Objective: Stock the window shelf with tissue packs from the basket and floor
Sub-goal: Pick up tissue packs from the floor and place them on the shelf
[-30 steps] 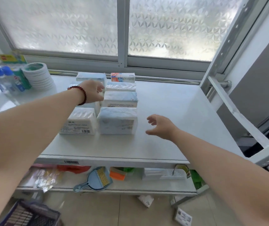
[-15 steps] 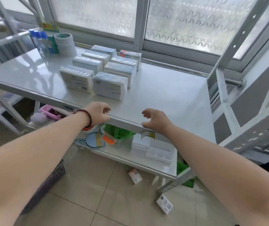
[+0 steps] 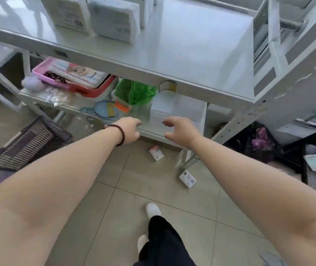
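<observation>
Lying below both empty hands' fingers [image 3: 166, 123]: floor tissue pack [image 3: 156, 152].

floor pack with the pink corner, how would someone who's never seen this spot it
Start at the white shelf unit and drop to the tiled floor under its lower shelf. The small white pack lies there, below the right hand. Its pink corner distinguishes it from the barcode-labelled pack nearer the camera.

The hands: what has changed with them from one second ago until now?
Both came back from the tissue packs on the top shelf and went down toward the floor; the left hand and right hand are open and empty. The two packs on the floor stayed put.
</observation>
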